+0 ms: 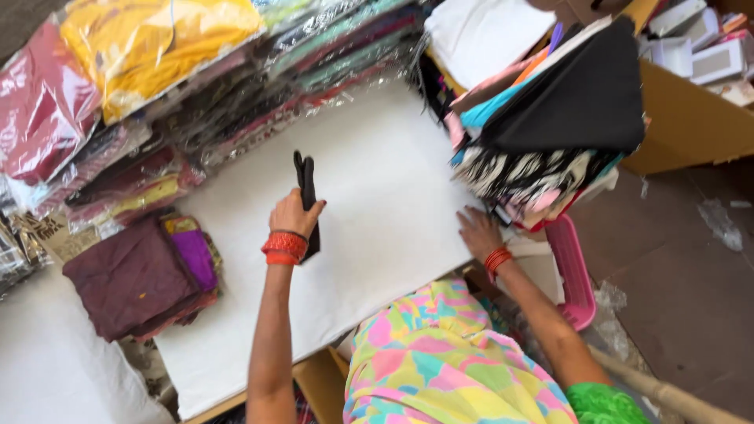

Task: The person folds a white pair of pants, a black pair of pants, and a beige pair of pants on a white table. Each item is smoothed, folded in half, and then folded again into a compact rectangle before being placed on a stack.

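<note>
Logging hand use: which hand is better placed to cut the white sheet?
Probably left: left hand grips black scissors over the white sheet; right hand rests flat on its edge.

One head-worn camera looks steeply down from above the person, tilted so the white worktop (pixel 377 196) runs diagonally. It sits close — forearms and lap fill the lower frame — facing packaged fabric stacks (pixel 157 71) at the far edge, with bare floor (pixel 675 259) at right.
</note>
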